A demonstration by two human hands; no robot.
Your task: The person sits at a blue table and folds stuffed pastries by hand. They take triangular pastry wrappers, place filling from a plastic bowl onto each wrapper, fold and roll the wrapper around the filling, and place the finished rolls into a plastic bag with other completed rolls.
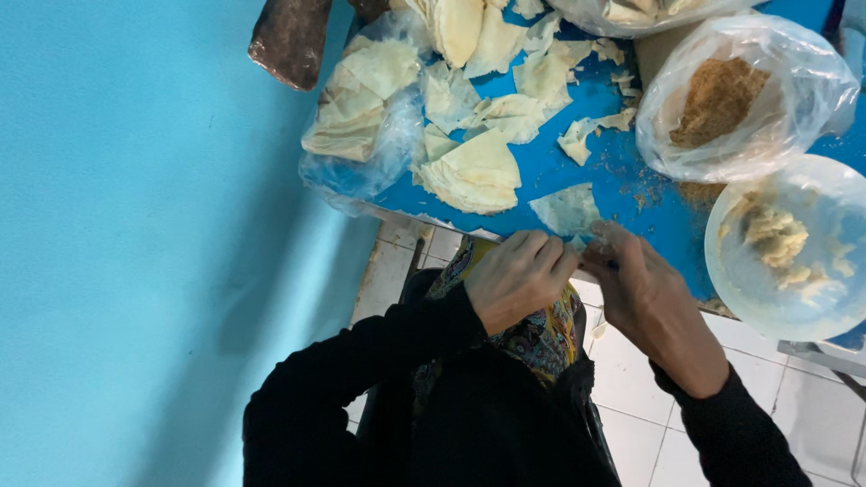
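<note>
My left hand and my right hand meet at the near edge of the blue table. Both pinch a small thin pale pastry sheet that lies on the table edge; their fingertips fold its near end. Black sleeves cover both arms. Stacks of cut pale pastry sheets lie just beyond my left hand. The part of the sheet under my fingers is hidden.
A clear bag of pastry sheets sits at the table's left end. A plastic bag of brown crumbly filling and a clear bowl with pale paste stand at the right. A turquoise wall fills the left. White floor tiles show below.
</note>
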